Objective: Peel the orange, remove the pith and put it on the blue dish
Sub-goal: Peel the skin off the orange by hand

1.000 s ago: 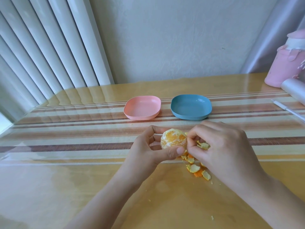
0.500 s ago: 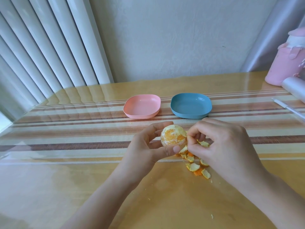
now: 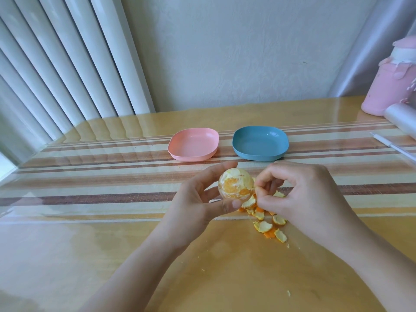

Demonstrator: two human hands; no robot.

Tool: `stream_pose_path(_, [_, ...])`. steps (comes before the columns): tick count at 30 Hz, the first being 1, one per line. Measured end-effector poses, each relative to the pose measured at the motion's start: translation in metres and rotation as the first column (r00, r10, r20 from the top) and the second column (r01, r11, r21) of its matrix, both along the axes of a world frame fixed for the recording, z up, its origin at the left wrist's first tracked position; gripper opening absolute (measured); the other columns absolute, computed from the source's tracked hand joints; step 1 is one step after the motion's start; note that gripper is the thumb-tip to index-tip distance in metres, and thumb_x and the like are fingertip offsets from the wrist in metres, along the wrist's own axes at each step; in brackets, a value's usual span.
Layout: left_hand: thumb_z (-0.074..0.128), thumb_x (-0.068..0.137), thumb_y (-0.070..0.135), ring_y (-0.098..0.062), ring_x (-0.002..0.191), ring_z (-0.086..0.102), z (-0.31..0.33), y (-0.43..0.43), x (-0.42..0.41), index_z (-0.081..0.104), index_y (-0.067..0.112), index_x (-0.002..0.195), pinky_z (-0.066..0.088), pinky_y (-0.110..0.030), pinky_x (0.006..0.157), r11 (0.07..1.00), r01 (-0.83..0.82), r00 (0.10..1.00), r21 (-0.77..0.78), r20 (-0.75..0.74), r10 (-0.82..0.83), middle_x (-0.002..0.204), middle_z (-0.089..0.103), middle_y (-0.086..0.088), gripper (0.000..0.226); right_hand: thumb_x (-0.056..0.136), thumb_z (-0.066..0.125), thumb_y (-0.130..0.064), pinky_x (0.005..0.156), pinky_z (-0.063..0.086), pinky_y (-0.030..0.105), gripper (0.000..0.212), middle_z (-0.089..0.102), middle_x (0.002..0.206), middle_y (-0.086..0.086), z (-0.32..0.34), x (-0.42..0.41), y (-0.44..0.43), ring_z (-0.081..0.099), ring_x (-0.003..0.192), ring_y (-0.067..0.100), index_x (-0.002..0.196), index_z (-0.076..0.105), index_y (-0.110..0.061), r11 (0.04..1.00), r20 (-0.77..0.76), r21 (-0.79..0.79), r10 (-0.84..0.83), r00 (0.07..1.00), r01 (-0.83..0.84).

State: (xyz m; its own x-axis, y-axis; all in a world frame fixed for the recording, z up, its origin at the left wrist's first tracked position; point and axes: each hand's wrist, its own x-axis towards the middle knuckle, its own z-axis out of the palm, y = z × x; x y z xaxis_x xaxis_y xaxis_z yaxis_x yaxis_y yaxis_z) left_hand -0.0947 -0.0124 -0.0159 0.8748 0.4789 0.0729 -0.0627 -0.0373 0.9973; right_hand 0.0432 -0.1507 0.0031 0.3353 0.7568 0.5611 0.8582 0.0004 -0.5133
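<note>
My left hand [image 3: 198, 199] grips a mostly peeled orange [image 3: 235, 184] between thumb and fingers, just above the table. White pith still covers parts of it. My right hand [image 3: 299, 197] is at the orange's right side, thumb and forefinger pinching a bit of peel or pith at its edge. Several torn peel pieces [image 3: 267, 226] lie on the table below and between the hands. The blue dish [image 3: 260, 143] stands empty behind the hands, slightly right.
A pink dish [image 3: 193, 144] stands empty left of the blue one. A pink bottle [image 3: 391, 84], a clear roll [image 3: 403, 118] and a white pen [image 3: 396, 149] are at the far right. White blinds [image 3: 56, 64] hang at the left.
The left hand has turned and lifted the orange slightly. The right hand's fingers have shifted along the orange's right edge, still picking at it.
</note>
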Motion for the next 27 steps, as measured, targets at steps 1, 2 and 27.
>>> stream_pose_path(1, [0.08, 0.07, 0.004, -0.023, 0.11, 0.066, 0.0, 0.0, 0.0, 0.059, 0.02, 0.126, 0.054, -0.026, 0.085, 1.0, 0.009, 1.0, 0.002, 0.005, -0.009, 0.12, 0.069, 0.0, 0.062, 0.068, 0.073, -0.009, 0.059, 0.043, 0.005, 0.013, 0.06, 0.061, -0.017, 0.001, 0.0, -0.001, 0.06, 0.073, 0.004, 0.065, 0.068, -0.02, 1.0, -0.036, -0.007, 0.012, 0.999, -0.013])
stream_pose_path(2, [0.078, 0.071, 0.004, -0.023, 0.11, 0.066, 0.001, 0.0, 0.0, 0.059, 0.021, 0.126, 0.054, -0.026, 0.085, 1.0, 0.017, 1.0, 0.003, 0.01, -0.017, 0.12, 0.069, 0.0, 0.061, 0.068, 0.071, -0.012, 0.059, 0.043, 0.005, 0.009, 0.061, 0.061, -0.017, 0.002, 0.0, -0.001, 0.061, 0.073, 0.004, 0.066, 0.069, -0.021, 1.0, -0.072, -0.011, 0.025, 0.997, -0.026])
stream_pose_path(27, [0.084, 0.062, 0.011, -0.026, 0.094, 0.071, -0.011, -0.013, 0.006, 0.064, 0.009, 0.112, 0.057, -0.034, 0.08, 0.964, -0.11, 0.994, -0.241, -0.01, 0.111, 0.104, 0.071, -0.011, 0.054, 0.076, 0.065, -0.012, 0.05, 0.053, 0.034, 0.011, 0.068, 0.067, -0.001, -0.011, -0.002, 0.004, 0.063, 0.057, 0.016, 0.074, 0.076, -0.011, 0.978, 0.262, 0.172, -0.159, 0.952, 0.116])
